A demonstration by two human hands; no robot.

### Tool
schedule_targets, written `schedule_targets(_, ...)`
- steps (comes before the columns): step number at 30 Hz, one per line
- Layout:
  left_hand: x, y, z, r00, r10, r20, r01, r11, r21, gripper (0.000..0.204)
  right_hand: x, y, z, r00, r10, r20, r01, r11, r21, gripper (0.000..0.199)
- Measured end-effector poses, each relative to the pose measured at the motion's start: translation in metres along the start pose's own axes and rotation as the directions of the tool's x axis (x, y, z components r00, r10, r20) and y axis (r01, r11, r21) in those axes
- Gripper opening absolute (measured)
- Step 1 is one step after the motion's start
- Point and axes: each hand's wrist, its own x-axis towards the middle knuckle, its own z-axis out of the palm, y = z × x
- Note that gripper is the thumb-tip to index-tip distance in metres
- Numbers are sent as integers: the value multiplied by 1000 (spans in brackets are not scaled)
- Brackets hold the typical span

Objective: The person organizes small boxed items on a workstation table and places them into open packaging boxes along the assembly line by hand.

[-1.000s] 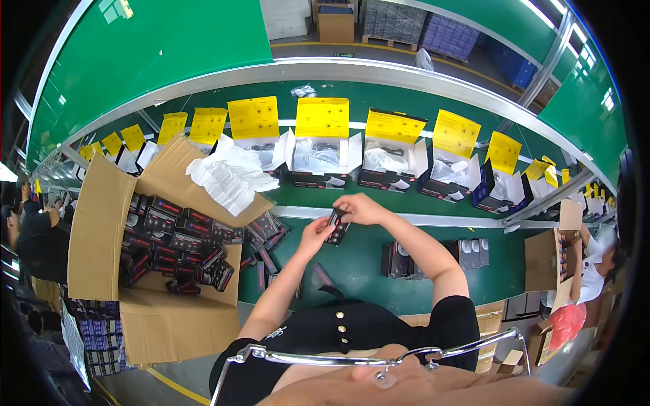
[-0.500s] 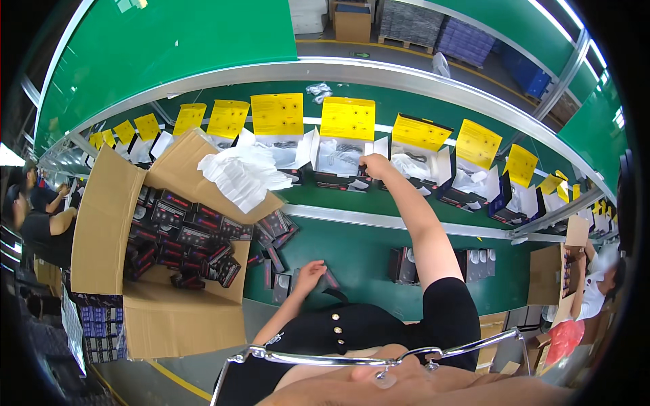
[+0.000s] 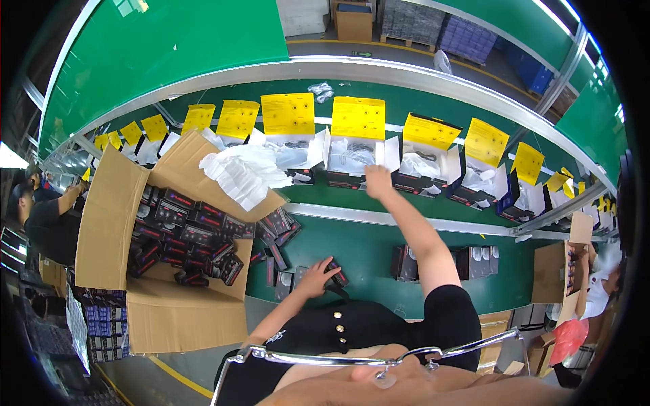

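My left hand is low over the green bench, its fingers closed round the end of a small black box. Beside its wrist stand a few more small boxes. Stretched out farther ahead, my right hand is at the front right corner of an open black box with a raised yellow lid. No object shows in its fingers, which point away from me and look loosely apart. White plastic bags and a coiled dark cable lie inside that open box.
More open boxes with yellow lids, such as this box, line the raised shelf. A large carton full of small black boxes stands at left, white wrapping over its flap. Dark boxes stand at right. Other people work at both sides.
My right hand has drawn back toward me from the open box's corner. My left hand has shifted right, and its fingers have come onto the small black box. The view has shifted slightly.
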Motion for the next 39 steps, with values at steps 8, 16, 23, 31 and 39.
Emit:
schedule_targets(8,49,-59,29,953,-303,-12,244,790,-562,43,-99,-55,-4,762,-499,413,89,712,696,67)
schedule_targets(16,63,-51,10,790,-612,43,109,71,-991,56,-64,-77,-34,942,-337,14,187,557,809,48)
schedule_targets(23,18,-32,42,824,-545,-154,269,616,-740,39,70,-92,-64,934,-59,-352,285,718,636,44)
schedule_targets(31,-40,-9,60,748,-643,-162,252,501,-828,31,112,-83,-29,952,-195,234,113,939,325,42)
schedule_targets(39,-45,2,25,742,-620,-256,324,666,-672,26,90,-80,-29,919,-256,300,271,962,-10,27)
